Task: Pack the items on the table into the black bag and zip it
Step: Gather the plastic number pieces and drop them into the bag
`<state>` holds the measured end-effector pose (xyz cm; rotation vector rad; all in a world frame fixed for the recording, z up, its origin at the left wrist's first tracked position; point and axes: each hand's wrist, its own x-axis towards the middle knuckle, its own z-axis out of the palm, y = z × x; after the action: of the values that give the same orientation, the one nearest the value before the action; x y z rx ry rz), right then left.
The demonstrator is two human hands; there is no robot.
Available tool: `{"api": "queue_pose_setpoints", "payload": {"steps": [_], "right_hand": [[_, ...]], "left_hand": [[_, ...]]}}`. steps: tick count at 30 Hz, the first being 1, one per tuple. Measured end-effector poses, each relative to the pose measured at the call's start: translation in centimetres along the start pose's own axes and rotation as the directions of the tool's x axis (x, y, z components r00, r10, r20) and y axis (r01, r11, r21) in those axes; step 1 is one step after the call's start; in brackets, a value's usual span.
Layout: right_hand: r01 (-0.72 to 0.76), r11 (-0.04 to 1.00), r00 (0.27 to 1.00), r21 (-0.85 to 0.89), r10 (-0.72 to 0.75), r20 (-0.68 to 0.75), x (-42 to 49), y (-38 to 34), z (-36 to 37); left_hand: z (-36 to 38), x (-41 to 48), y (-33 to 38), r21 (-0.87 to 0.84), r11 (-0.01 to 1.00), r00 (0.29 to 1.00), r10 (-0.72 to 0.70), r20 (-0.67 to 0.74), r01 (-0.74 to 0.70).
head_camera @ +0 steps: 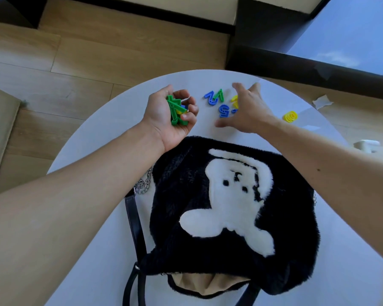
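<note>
A round white table (102, 138) stands on a wood-plank floor (86, 51), with a furry black bag (175, 195) lying unzipped nearest the camera. Beyond the bag, the left hand (164, 120) clutches green plastic letters (175, 107), while the right hand (245, 111) hovers, fingers spread, over loose blue letters (215, 98).

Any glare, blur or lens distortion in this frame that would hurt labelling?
Head view: wide-angle distortion bends the floorboards and swells the forearms; the glossy table carries a bluish sheen; the black bag shows little fur detail; the right hand looks slightly soft, the plastic letters in the left hand crisp.
</note>
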<state>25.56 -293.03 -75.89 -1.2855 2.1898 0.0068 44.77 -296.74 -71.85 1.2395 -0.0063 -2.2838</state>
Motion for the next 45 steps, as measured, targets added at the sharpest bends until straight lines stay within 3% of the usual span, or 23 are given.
{"api": "queue_pose_setpoints", "payload": {"steps": [6,13,17,21,24,26,29,35,38,42,44,45], "right_hand": [[0.154,0.969,0.987,-0.194,-0.160,-0.017,1.1,-3.6,1.0],[0.224,0.959,0.970,-0.174,-0.237,-0.054,1.7,-2.9,1.7],[0.199,0.979,0.980,-0.039,-0.200,-0.016,1.2,-2.7,0.0],[0.223,0.923,0.975,0.315,-0.217,-0.054,-2.0,-4.6,-3.6],[0.417,0.811,0.901,0.410,-0.429,-0.065,-5.7,-7.2,-5.7],[0.515,0.809,0.848,0.283,-0.529,-0.031,-7.7,-8.5,-6.1],[0.570,0.818,0.819,0.075,-0.573,0.021,-9.2,-9.2,-5.9],[0.590,0.806,0.805,0.045,-0.591,0.051,-10.0,-8.6,-6.5],[0.622,0.779,0.782,0.074,-0.623,-0.018,-10.0,-8.0,-6.6],[0.561,0.804,0.805,0.198,-0.474,-0.358,-7.2,-6.4,-5.7],[0.460,0.874,0.844,0.156,-0.377,-0.381,-4.5,-5.1,-4.2],[0.415,0.904,0.874,0.100,-0.366,-0.318,-3.3,-4.5,-3.1]], "left_hand": [[-0.7,0.0,-0.6,0.071,0.997,0.999,-0.003,-0.052,0.006],[-1.2,-0.1,0.1,0.112,0.994,0.995,0.012,-0.095,-0.002],[-1.3,-0.2,0.4,0.147,0.989,0.993,0.006,-0.115,0.011],[-1.0,-0.2,0.9,0.176,0.984,0.994,-0.022,-0.104,0.040],[-0.2,-0.5,0.6,0.171,0.981,0.994,-0.103,0.030,0.096],[0.0,-0.8,0.4,0.159,0.982,0.976,-0.130,0.173,0.103],[0.2,-1.4,0.2,0.097,0.982,0.926,-0.187,0.329,0.164],[0.3,-2.1,0.2,0.105,0.982,0.890,-0.187,0.416,0.157],[0.6,-2.2,0.1,0.152,0.983,0.937,-0.145,0.317,0.101],[0.4,-2.2,0.3,0.020,0.988,0.979,-0.152,0.135,0.150],[-0.1,-2.2,0.4,0.009,0.992,0.989,-0.126,0.081,0.126],[-0.2,-2.3,0.5,0.015,0.994,0.992,-0.111,0.058,0.110]]}}
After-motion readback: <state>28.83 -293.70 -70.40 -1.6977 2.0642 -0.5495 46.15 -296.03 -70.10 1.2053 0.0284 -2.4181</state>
